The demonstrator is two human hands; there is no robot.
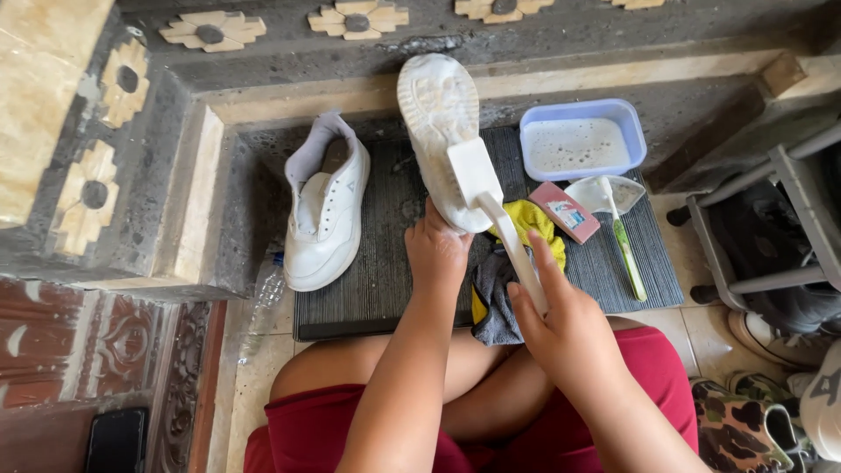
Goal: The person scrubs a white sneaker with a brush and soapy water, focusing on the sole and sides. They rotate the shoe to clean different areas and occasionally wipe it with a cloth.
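1. Left hand (435,250): its grip is closed on the heel end of a white sneaker (440,131), held sole-up over the mat, toe pointing away from the person.
2. Right hand (561,320): its grip is wrapped around the long handle of a white scrubbing brush (491,201), forefinger laid along the handle; the brush head lies against the sneaker's sole near the heel.
3. Second white sneaker (326,210): stands upright on the left part of the mat, opening upward, well apart from the held shoe.
4. Dark ribbed mat (385,254): lies on the floor against a low stone step and carries the items below.
5. Blue rectangular tub (582,138): at the far right of the mat, filled with cloudy, possibly soapy, liquid.
6. Pink rectangular block (565,212): just beside the tub, between it and the yellow cloth; sponge or soap bar, cannot tell which.
7. Green-handled brush (626,254): lies lengthwise at the mat's right edge, its head resting on a small white dish (635,188).
8. Yellow cloth (530,223) and grey cloth (495,293): bunched under the hands, touching one another.
9. Clear plastic bottle (263,307): lies on the tile floor left of the mat.
10. Red shorts (653,359): worn by the seated person, knees bent.
11. Metal shoe rack (771,228): at right, with dark shoes in it.
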